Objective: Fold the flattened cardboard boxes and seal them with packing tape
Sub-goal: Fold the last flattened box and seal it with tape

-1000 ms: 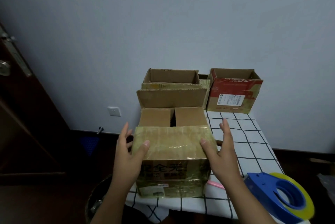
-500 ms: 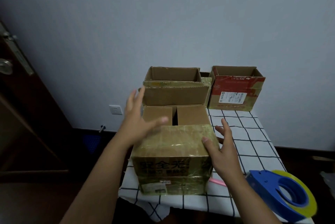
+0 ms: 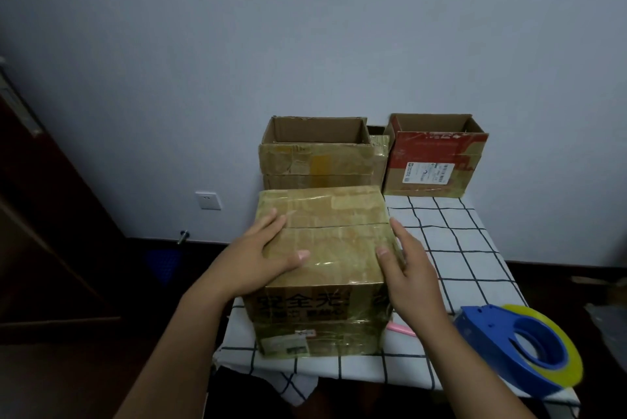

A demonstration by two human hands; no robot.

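Where checked tablecloth (image 3: 451,249) meets wall (image 3: 305,28)

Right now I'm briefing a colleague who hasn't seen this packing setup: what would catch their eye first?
First, the closed cardboard box at the near left of the checked table, its two top flaps meeting at a seam, with the left hand flat on top and the right hand against its right side. Next, the blue tape dispenser at the near right corner. Behind, an open brown box and a red-printed open box stand by the wall.
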